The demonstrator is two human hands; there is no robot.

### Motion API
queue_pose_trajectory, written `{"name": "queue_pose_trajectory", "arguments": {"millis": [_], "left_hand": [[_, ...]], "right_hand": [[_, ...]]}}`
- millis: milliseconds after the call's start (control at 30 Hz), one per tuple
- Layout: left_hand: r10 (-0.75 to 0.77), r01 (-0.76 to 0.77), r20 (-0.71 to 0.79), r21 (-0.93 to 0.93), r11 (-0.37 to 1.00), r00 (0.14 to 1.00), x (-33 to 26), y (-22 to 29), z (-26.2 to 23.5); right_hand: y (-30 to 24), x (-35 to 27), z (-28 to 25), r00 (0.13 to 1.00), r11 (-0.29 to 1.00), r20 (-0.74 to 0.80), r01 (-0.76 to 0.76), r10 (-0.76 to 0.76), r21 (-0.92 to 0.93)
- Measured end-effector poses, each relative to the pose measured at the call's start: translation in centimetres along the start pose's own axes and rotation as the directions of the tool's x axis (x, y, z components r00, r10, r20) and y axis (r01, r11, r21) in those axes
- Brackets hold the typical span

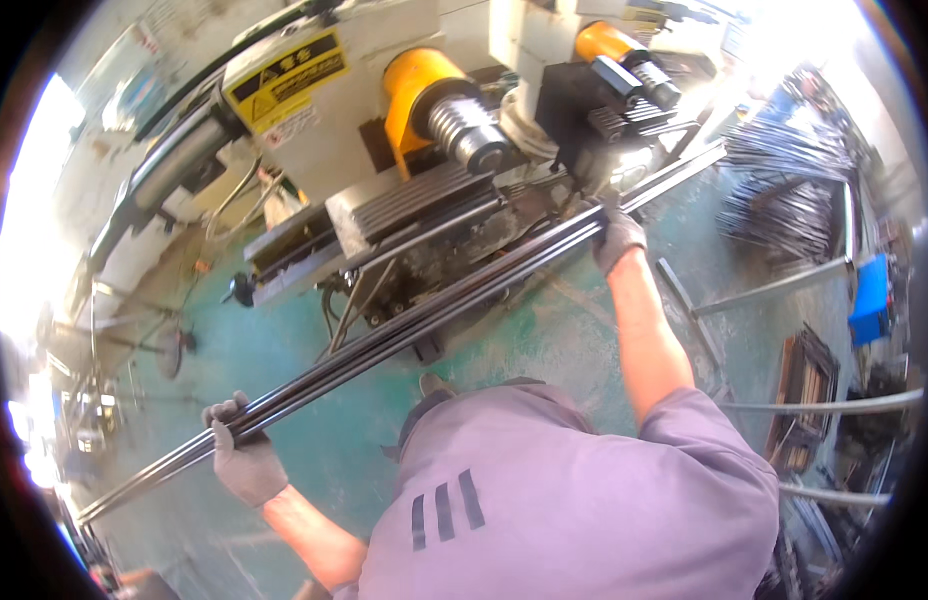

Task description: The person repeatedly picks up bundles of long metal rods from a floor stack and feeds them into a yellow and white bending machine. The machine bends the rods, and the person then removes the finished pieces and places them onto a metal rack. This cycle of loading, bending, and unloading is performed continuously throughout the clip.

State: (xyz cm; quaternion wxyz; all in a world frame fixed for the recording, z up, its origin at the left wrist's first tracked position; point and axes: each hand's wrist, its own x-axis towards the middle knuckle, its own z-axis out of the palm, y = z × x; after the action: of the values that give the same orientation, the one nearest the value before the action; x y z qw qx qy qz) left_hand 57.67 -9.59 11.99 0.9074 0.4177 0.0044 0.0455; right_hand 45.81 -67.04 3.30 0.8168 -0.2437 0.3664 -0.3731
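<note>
Several long, thin metal bars (394,330) lie together as a loose bundle, slanting from the lower left up to the right. Near its lower-left end, my gloved left hand (246,458) is closed round the bundle, with the thumb on the near side. My right hand (619,238), in a grey glove too, grips the bars further up to the right, close to the machine. Between my hands the bundle passes in front of the machine (414,205), which has a ridged metal block and an orange housing with a steel spindle.
A second orange-housed unit (624,60) sits further right on the machine. Stacked metal pieces (789,170) fill a rack at the far right, near a blue bin (870,300). Metal rails (834,403) stick in at right. Green floor (324,450) lies below the bars.
</note>
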Motion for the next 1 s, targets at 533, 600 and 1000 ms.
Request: {"name": "queue_pose_trajectory", "arguments": {"millis": [533,600,1000], "left_hand": [[-0.555,0.515,-0.157,-0.233,0.825,0.817,13.2,-13.7,4.3],[-0.486,0.458,-0.171,-0.178,0.871,0.857,15.5,-13.2,1.1],[-0.423,0.420,-0.124,-0.049,0.906,0.898,15.6,-15.7,4.4]], "right_hand": [[0.7,10.4,10.4,0.971,0.936,-0.237,-0.085,0.002,-0.341],[-0.9,9.0,12.8,0.986,0.975,-0.157,-0.085,0.053,-0.205],[1.0,14.9,10.0,0.989,0.986,-0.146,-0.004,-0.021,-0.165]]}}
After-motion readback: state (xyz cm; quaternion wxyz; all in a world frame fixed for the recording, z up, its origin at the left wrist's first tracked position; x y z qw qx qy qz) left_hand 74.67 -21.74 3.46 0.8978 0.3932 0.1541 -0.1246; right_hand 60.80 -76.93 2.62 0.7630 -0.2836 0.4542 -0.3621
